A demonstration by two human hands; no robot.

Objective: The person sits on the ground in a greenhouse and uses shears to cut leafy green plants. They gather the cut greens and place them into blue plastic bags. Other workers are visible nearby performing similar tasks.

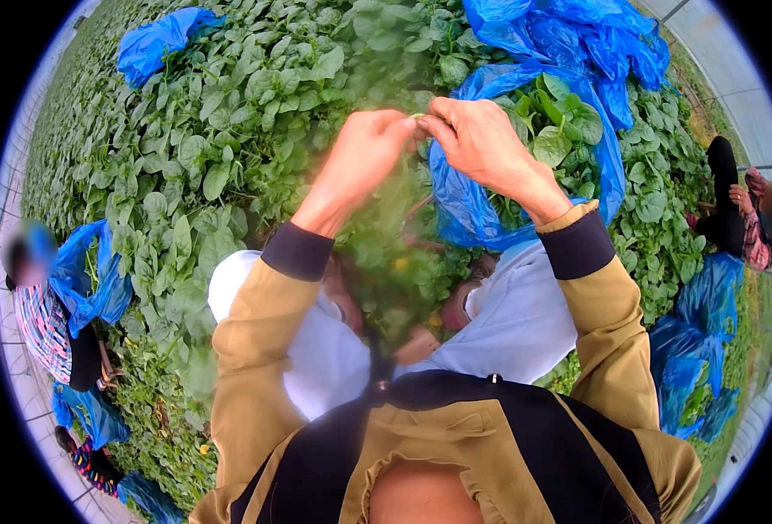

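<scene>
In front of me my left hand [374, 139] and my right hand [481, 139] meet at the fingertips. Between them they pinch a thin pale green stem [417, 116], mostly hidden by the fingers. Below my left hand the view is blurred, so I cannot tell whether leaves hang from the stem. Just right of and partly under my right hand, an open blue plastic bag [468, 209] holds picked green leaves [552, 145]. Around and beyond the hands grows a dense bed of broad-leaved greens [219, 118], resembling Malabar spinach.
More blue plastic [572, 42] lies bunched behind the open bag, and another blue bag [160, 42] rests on the plants at far left. People sit at the left [44, 327] and right [756, 223] edges, near further blue bags [694, 354]. My knees flank the foliage.
</scene>
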